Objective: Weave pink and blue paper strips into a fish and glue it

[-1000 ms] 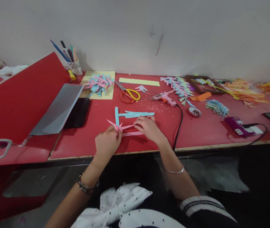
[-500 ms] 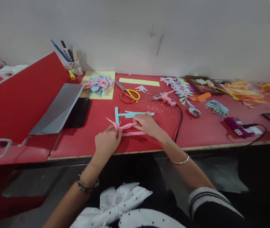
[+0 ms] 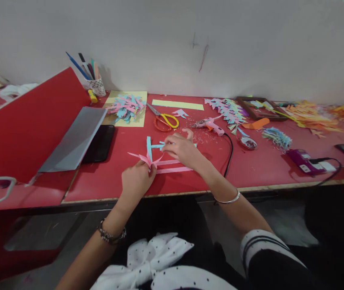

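My left hand (image 3: pixel 137 179) pinches woven pink paper strips (image 3: pixel 151 161) near the table's front edge. A light blue paper strip (image 3: pixel 149 147) stands up from this join, and loose pink ends reach left and right. My right hand (image 3: pixel 185 151) is bent above the strips, its thumb and forefinger closed at the tip of a short pink end, little finger raised. Two longer pink strips (image 3: pixel 174 170) run to the right beneath it. Blue strips on the table are partly hidden behind the right hand.
Beyond the hands lie scissors (image 3: pixel 166 121), a pink glue gun (image 3: pixel 209 125) with a black cord, and a pile of cut paper strips (image 3: pixel 126 106) on yellow paper. A red board (image 3: pixel 35 129) leans at left beside a black phone (image 3: pixel 99 143). A purple power strip (image 3: pixel 303 162) sits right.
My right hand has moved slightly left and up, with its little finger now raised. The pink end that stretched to the right now curves up near the join. My left hand keeps its hold.
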Motion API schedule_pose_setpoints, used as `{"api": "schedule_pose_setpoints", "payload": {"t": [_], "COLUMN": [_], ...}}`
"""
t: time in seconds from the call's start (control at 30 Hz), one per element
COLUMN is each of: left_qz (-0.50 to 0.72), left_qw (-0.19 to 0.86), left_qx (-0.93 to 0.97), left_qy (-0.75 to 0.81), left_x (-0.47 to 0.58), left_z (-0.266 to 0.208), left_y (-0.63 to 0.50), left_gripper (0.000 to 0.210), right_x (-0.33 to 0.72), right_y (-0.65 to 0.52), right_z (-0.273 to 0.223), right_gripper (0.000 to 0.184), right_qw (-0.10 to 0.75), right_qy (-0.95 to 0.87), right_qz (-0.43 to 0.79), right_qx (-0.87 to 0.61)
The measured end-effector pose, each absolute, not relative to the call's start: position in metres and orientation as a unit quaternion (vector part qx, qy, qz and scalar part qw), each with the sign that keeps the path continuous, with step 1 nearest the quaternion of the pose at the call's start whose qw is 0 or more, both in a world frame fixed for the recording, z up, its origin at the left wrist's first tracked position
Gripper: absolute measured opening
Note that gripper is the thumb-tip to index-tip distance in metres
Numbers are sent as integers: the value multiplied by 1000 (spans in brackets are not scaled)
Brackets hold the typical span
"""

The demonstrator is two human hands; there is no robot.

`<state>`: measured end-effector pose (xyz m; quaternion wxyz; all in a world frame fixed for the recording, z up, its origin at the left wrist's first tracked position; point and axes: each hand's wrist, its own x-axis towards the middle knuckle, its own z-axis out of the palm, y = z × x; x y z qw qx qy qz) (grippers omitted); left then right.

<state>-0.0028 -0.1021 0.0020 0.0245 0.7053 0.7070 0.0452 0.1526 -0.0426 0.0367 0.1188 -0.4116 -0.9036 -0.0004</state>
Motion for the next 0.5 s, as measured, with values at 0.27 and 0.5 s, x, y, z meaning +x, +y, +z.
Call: {"api": "schedule_pose_setpoints", "payload": {"t": [0.27, 0.5], "left_qz": [55, 53], "left_qw": [24, 22], "left_qx": [697, 680], "left_qy": [715, 731], "left_x": [1, 3], "left_z": [3, 2], "left_y": [-102, -100], "left_gripper": [43, 46], "right_x": [121, 118], "right_y": [-40, -37], "right_z": [35, 37], "right_gripper": [21, 22], "right_qw": [119, 91], "right_qy": [-932, -948], "right_qz": [-59, -6], "right_qx": [-338, -304]}}
